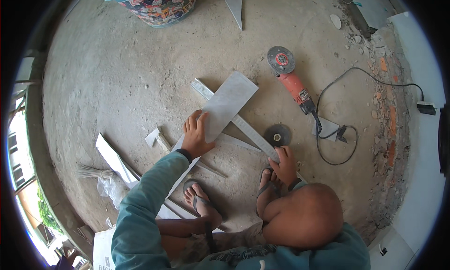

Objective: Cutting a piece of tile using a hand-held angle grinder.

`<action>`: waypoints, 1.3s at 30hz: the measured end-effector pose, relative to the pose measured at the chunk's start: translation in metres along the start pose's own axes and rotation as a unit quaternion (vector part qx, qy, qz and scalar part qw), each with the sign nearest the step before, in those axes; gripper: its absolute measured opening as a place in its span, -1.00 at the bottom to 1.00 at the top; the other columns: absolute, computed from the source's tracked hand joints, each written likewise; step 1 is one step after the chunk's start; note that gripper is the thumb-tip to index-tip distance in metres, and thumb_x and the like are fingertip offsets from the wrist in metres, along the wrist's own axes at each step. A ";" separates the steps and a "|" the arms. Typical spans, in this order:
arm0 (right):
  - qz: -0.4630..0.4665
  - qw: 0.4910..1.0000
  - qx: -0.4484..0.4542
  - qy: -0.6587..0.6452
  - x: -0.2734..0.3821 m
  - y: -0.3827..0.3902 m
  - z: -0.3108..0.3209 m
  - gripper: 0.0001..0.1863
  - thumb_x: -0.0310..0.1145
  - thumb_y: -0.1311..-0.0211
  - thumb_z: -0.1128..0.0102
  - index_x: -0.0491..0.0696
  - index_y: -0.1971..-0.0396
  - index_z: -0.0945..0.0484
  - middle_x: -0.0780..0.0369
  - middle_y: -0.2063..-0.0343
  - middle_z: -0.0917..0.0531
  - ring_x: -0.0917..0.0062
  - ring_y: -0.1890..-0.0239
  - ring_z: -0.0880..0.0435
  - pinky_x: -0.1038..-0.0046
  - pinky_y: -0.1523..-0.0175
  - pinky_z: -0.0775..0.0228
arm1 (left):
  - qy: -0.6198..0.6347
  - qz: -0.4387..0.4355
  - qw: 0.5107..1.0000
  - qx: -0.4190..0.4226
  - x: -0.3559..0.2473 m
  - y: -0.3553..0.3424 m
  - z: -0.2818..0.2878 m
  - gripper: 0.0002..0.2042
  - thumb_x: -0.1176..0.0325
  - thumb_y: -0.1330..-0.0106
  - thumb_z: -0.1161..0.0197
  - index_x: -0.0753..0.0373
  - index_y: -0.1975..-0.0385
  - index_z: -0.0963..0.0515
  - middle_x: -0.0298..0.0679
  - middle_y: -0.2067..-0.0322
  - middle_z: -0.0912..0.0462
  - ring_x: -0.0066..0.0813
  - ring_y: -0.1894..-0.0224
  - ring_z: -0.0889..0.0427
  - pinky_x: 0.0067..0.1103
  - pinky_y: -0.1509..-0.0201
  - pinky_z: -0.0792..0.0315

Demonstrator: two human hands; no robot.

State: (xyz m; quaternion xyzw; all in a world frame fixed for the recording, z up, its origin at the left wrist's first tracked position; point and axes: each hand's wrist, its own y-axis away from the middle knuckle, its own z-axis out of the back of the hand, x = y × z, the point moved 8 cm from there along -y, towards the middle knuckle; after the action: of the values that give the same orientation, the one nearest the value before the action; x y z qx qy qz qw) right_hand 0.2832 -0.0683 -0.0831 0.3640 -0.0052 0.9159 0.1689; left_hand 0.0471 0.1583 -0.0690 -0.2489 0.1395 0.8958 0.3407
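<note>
My left hand [197, 134] grips a long pale grey board strip [229, 94], fingers on its face and thumb at its edge, holding it diagonally. My right hand [285, 163] has its fingers around the lower end of a metal bar [248, 129], which crosses beneath the strip with its far end showing above left. A dark round disc [277, 135] lies just beside my right hand. Thin offcuts [211, 169] lie under and around the strip, between my sandalled feet. A red angle grinder [293, 89] with a fitted disc rests at the right.
A patterned bucket [147, 7] stands at the back. White strips [112, 157], a bundle of thin sticks [93, 170] and plastic [112, 190] lie at left. The grinder's cord runs to a black plug [426, 108] beside rubble [391, 129] along the right wall.
</note>
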 end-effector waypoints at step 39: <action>0.119 0.982 0.074 -0.123 0.120 -0.084 0.052 -0.19 0.12 -0.04 -0.43 -0.22 -0.10 -0.42 -0.05 0.15 -0.61 0.15 0.08 -0.63 0.24 0.03 -0.47 | 0.776 0.168 0.574 -0.200 -0.119 -0.019 -0.022 -0.52 0.33 -0.15 -0.31 0.32 -0.04 -0.34 -0.04 0.01 -0.52 -0.18 -0.09 -0.55 -0.31 -0.18 -0.45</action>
State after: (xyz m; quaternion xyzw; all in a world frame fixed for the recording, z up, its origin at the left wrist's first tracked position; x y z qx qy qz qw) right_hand 0.2631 0.0408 0.0257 0.4825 -0.0011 0.8754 0.0291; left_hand 0.1447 0.0985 -0.0246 -0.8829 0.2069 0.4060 -0.1132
